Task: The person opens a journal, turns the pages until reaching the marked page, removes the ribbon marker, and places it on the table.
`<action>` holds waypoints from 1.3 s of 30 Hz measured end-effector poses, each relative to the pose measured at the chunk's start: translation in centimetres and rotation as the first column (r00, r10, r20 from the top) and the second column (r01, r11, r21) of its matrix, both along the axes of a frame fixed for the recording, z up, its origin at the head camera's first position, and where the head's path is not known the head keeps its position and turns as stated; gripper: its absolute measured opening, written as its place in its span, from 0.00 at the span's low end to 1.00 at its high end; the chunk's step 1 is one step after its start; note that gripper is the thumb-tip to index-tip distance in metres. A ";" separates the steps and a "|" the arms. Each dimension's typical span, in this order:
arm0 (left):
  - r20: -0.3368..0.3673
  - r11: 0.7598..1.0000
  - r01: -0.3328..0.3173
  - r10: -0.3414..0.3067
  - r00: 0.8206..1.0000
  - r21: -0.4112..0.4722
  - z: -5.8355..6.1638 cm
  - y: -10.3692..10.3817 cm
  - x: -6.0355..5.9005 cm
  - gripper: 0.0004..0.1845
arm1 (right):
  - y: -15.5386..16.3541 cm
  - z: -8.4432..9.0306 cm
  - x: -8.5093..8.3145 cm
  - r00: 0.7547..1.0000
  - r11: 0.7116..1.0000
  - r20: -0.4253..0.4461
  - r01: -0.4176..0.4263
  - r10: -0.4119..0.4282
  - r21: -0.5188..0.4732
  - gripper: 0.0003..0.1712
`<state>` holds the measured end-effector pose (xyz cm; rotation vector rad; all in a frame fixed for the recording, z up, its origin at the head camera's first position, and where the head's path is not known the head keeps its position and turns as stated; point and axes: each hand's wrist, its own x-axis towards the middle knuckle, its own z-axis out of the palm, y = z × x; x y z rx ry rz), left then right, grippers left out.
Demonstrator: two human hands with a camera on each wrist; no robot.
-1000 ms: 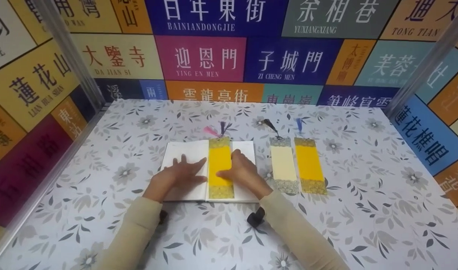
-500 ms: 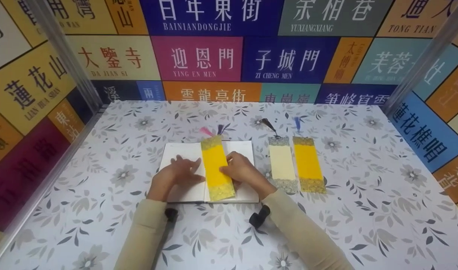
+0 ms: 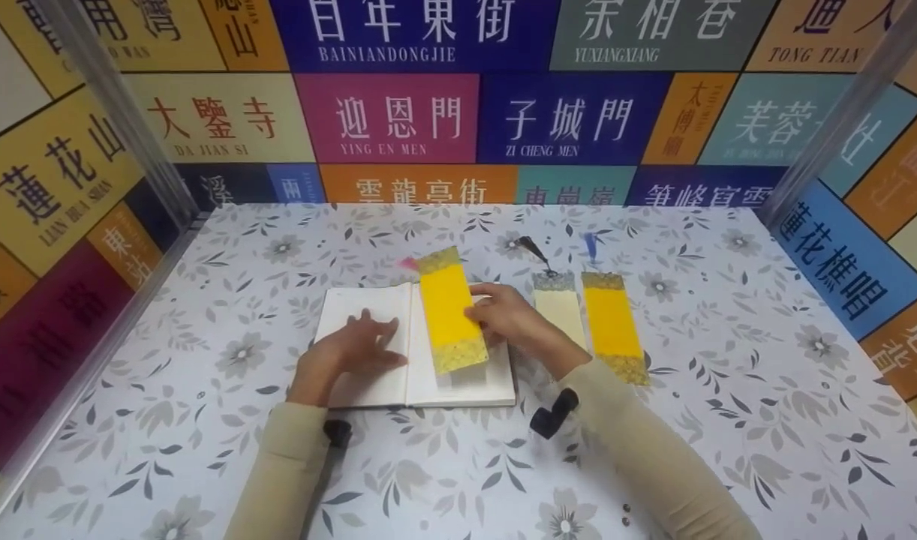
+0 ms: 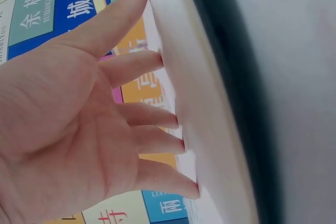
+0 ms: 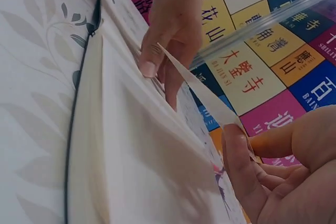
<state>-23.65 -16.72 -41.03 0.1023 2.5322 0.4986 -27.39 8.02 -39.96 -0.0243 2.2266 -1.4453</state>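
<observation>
An open book (image 3: 365,300) with blank-looking pages lies on the table. My left hand (image 3: 351,346) presses its left page with spread fingertips; in the left wrist view the fingers (image 4: 149,114) stand nearly straight on the paper. Above the right page, my right hand (image 3: 515,319) pinches the right edge of a yellow bookmark (image 3: 452,307) with speckled gold ends, tilted and lifted off the paper. A bit of pink tassel (image 3: 407,263) shows at its top left. The right wrist view shows the bookmark (image 5: 202,90) nearly edge-on between thumb and fingers.
Right of the book lie a cream bookmark (image 3: 557,309) with a dark tassel, partly behind my right hand, and another yellow bookmark (image 3: 614,319) with a blue tassel. A flower-patterned cloth (image 3: 428,480) covers the table. Panels with Chinese signs (image 3: 398,116) stand behind.
The right hand has taken the yellow bookmark up off the book's middle, tilting it and moving it right. The left hand has stayed on the left page.
</observation>
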 end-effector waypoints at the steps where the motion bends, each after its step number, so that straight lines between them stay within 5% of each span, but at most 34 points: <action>1: -0.003 1.000 0.001 -0.001 1.000 0.000 0.0 0.0 0.0 0.40 | 0.4 0.3 -0.2 1.000 1.000 0.012 0.004 -0.004 -0.006 0.31; 6: -0.028 1.000 0.001 0.000 1.000 0.005 0.0 0.0 0.0 0.40 | 2.3 1.9 -1.2 1.000 1.000 0.020 0.023 -0.022 -0.017 0.33; 14: -0.101 0.993 0.106 -0.111 0.989 -0.048 0.0 0.0 0.0 0.41 | 5.0 2.5 -2.4 0.996 0.998 -0.060 0.069 -0.069 -0.016 0.33; 29: -0.129 0.994 0.104 -0.106 0.986 -0.023 -0.1 0.2 0.2 0.41 | 12.1 3.8 -5.0 0.960 0.962 -0.098 0.269 -0.264 0.041 0.32; 39: -0.141 0.993 0.106 -0.112 0.984 -0.046 -0.2 0.3 0.2 0.41 | 15.3 4.7 -6.9 0.915 0.919 -0.115 0.394 -0.387 0.037 0.32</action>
